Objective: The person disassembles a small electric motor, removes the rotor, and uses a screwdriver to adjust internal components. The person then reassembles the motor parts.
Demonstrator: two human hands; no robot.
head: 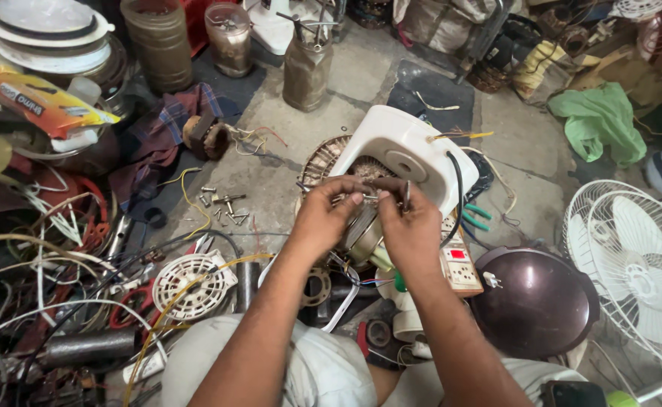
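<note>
My left hand (323, 218) and my right hand (410, 226) meet over a round metal fan motor (362, 234) held between them, just in front of a white plastic fan housing (406, 151). The left fingers pinch the motor's top edge. The right hand grips a thin metal tool (406, 194) near the same spot, its tip hidden by the fingers. A black cable (457, 192) runs from the housing down past my right wrist. The underside of the motor is hidden by my hands.
Loose screws (225, 205) lie on the concrete floor at left. A tangle of wires (52, 256) and a white round grille (191, 285) fill the left. A power strip (463, 265), dark dome (534, 301) and white fan guard (636, 264) sit right.
</note>
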